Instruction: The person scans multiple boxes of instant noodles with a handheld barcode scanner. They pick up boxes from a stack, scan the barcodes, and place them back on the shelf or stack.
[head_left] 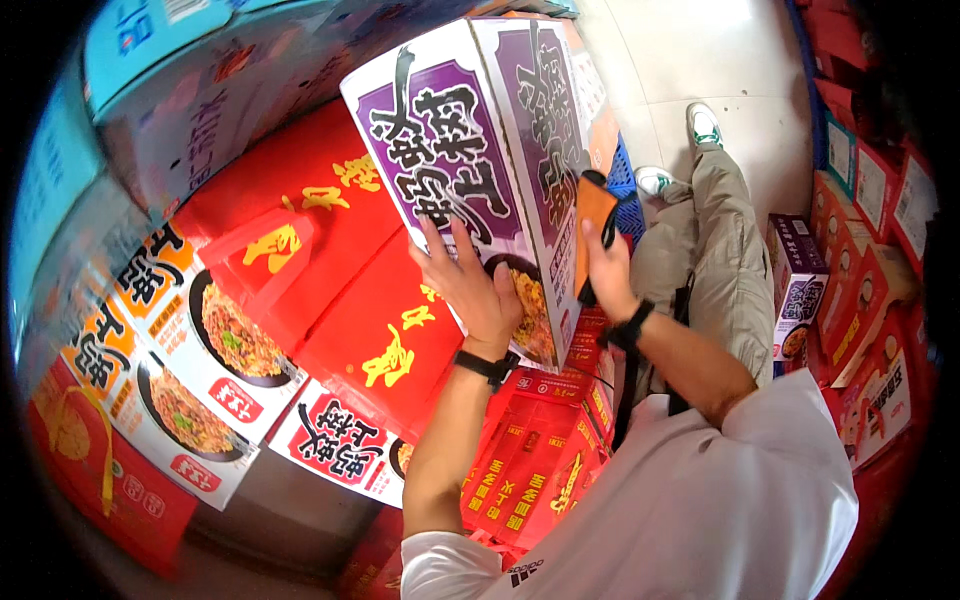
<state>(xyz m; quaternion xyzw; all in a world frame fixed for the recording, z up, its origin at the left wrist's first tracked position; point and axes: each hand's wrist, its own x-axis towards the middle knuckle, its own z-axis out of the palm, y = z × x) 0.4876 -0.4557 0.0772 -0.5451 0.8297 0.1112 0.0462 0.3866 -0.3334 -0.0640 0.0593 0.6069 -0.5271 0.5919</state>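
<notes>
A tall white carton with purple panels and a picture of a noodle dish (500,185) stands tilted in front of me on red packages. My left hand (472,292) lies against its near face, fingers spread, just beside the food picture. In my right hand (610,268) is a flat orange device with black edges (596,225), held close to the carton's right side. Its front is turned away, so I cannot tell what kind of device it is. Under and left of the carton lie shiny red gift boxes with gold print (340,270).
Blue cartons (150,60) are stacked at the far left. White cartons with noodle pictures (230,330) lie nearer, and red cartons (525,465) are below my arms. A blue plastic crate (625,190) stands behind the carton. More boxes (855,275) line the right, beside the tiled floor (650,60).
</notes>
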